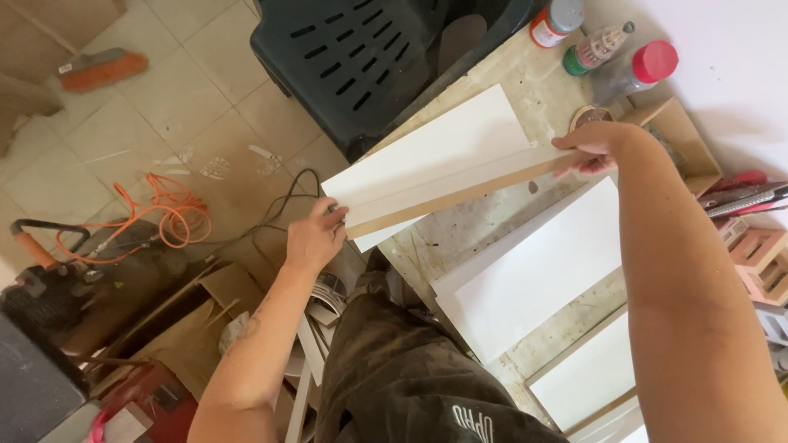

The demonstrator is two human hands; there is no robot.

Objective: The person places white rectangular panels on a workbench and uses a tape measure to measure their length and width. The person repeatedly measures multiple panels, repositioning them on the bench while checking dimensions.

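1. The left hand grips the near-left end of a long white panel; its fingers are curled shut around the panel's corner, which juts out past the left edge of the workbench.
2. The right hand holds the far-right end of a narrow strip with a brown raw edge; fingers and thumb are pinched closed on it; the strip stands on edge along the panel's near long side, touching it and forming an L shape.
3. The panel and strip run slantwise above the bench's far-left part, from the left edge toward the far end; whether the panel rests on the bench or is lifted clear cannot be told.
4. Nearer the person, a second white board lies flat in the middle of the bench; a third white board lies at the near edge; they are apart from each other and from the held pieces.
5. At the far end of the bench stand three bottles close together: one with a red cap, one with a green base and one grey with a red band; a small round tin sits just beyond the right hand.
6. A dark plastic chair stands against the bench's far-left edge.
7. On the tiled floor to the left lie an orange cable in coils, a black cord and an orange brush.
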